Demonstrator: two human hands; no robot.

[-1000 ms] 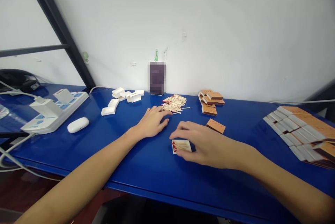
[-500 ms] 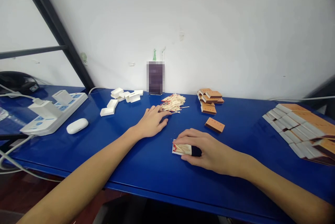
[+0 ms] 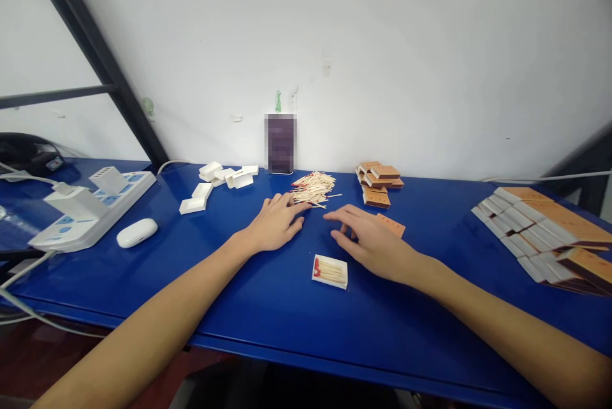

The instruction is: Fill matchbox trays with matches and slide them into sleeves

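My left hand (image 3: 276, 224) lies open, palm down on the blue table, its fingertips at the near left edge of a loose pile of matches (image 3: 313, 188). Over the table to the right, my right hand (image 3: 370, 240) is open with fingers apart and nothing in them. Just in front of it sits a white matchbox tray (image 3: 329, 283) with several red-tipped matches inside. Partly hidden behind the right hand is a single orange matchbox sleeve (image 3: 392, 225). A small stack of orange matchbox sleeves (image 3: 377, 181) stands farther back.
Several white trays (image 3: 194, 205) lie scattered at the back left. A white earbud case (image 3: 137, 232) and a power strip (image 3: 109, 205) with plugs are on the left. Stacked matchboxes (image 3: 540, 237) occupy the right side. A pixelated dark object (image 3: 281, 144) stands against the wall.
My right hand has let go of the matchbox tray and moved up and away toward the match pile. The tray stays on the table. My left hand keeps its place.
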